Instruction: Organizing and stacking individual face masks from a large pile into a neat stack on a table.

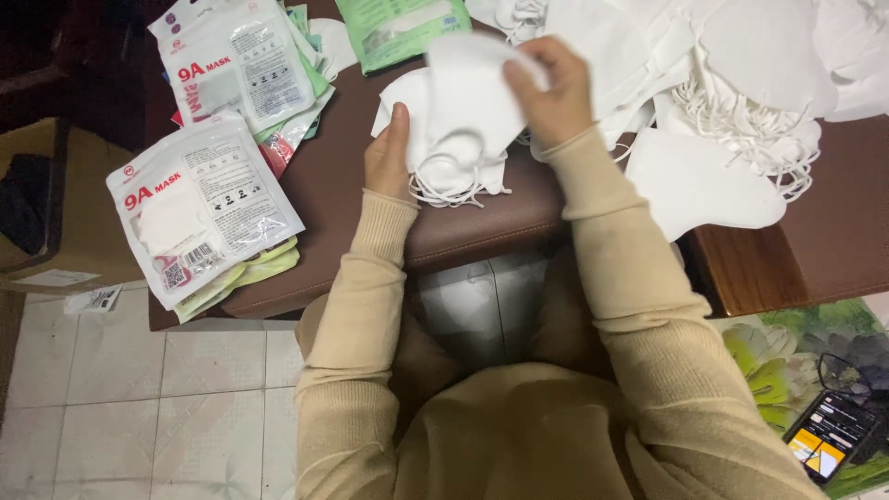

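— How many masks are in the hands?
— A small stack of white masks (458, 120), too tightly layered to count. The left hand (389, 153) lies against the stack's left side, fingers together, steadying it near the front edge of the bench (370, 231). The right hand (551, 88) is pinched on the top mask's upper edge.
— And the rest?
— A loose heap of masks (722, 83) covers the back right of the bench, ear loops tangled, count unclear, cut off at the top. Two piles of packets: one (199, 213) overhangs the front left corner, one (241, 65) sits at the back left. One green packet (403, 32) is at the back edge.
— Any open room?
— A bare strip between the packets and the stack. A phone (831, 433) lies below the bench on the right.
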